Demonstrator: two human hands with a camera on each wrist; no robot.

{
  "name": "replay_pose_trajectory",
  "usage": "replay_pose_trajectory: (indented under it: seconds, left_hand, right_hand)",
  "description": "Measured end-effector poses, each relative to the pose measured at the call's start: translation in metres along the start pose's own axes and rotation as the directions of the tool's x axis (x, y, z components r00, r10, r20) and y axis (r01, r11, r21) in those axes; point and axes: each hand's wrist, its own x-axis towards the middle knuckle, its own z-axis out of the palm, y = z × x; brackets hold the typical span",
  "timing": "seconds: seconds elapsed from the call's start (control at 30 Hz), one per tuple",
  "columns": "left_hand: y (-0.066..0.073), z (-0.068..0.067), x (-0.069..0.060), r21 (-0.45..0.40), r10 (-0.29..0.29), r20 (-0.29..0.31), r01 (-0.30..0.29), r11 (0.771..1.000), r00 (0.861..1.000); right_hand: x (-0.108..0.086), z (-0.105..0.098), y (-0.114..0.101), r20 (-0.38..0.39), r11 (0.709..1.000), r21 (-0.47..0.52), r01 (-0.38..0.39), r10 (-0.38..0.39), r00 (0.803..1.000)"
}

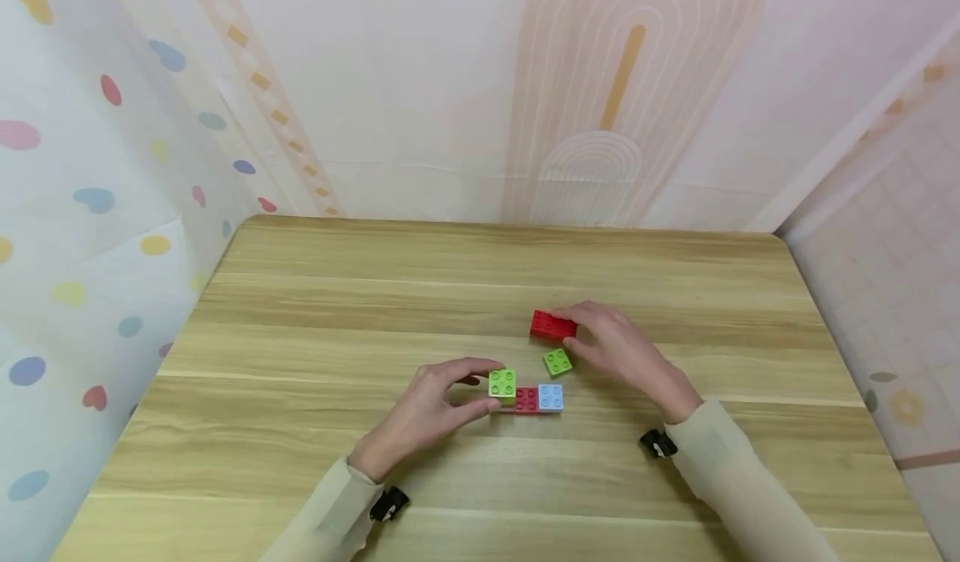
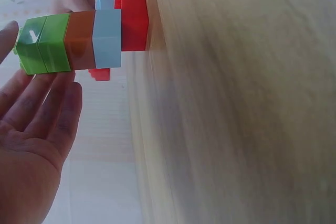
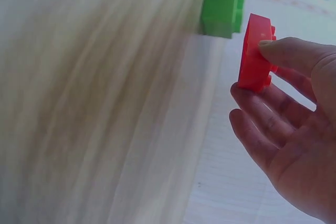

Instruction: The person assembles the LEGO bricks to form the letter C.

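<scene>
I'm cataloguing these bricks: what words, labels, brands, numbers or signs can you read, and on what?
No text can be read.
Brick stack, red brick, loose green brick: any stud marks are too small or blurred to tell.
Wall cloth: printed shapes, no lettering seen.

L hand (image 1: 431, 399) & R hand (image 1: 618, 345) both bare, w/ long sleeves on the arms: L sleeve (image 1: 322, 512) & R sleeve (image 1: 750, 479) match, plain cream / lt. beige fabric w/ a few soft creases, straight-edged cuffs (image 1: 697, 429) ending approx. at the wrist. Sm. blk. unit per arm, i.e. L unit (image 1: 395, 499) & R unit (image 1: 650, 442), on inner side nr. cuff edge, irreg. blocky outline w/ a pale patch mid-way; finer detail too sm. to tell.
</scene>
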Motion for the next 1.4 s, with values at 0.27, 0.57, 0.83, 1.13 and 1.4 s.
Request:
replay_pose_trajectory:
  seconds: [0.27, 0.57, 0.83, 1.13, 1.4]
  left_hand:
    - [-0.001, 0.002, 0.0, -0.027, -0.004, -0.015, 0.004, 1.0, 1.0]
    - [-0.002, 0.003, 0.001, -0.065, 0.0, -0.024, -0.001, 0.998, 1.0]
    - [-0.003, 0.004, 0.003, -0.062, 0.006, -0.032, -0.008, 0.998, 0.999]
    - [-0.002, 0.005, 0.004, -0.046, -0.002, -0.033, 0.0, 0.999, 0.999]
    - [-0.003, 0.005, 0.005, -0.036, 0.007, -0.037, -0.009, 0.999, 0.999]
  right_hand:
    - [-0.018, -0.001, -0.011, -0.098, 0.996, -0.01, 0.093, -0.094, 0.991]
    - [-0.031, -0.001, -0.023, -0.149, 0.987, 0.018, 0.159, -0.155, 0.977]
    - [-0.041, -0.002, -0.034, -0.17, 0.978, 0.063, 0.197, -0.184, 0.968]
    - [-0.049, -0.003, -0.044, -0.181, 0.954, 0.047, 0.295, -0.282, 0.942]
    - [-0.052, -0.003, -0.048, -0.161, 0.942, 0.047, 0.332, -0.321, 0.933]
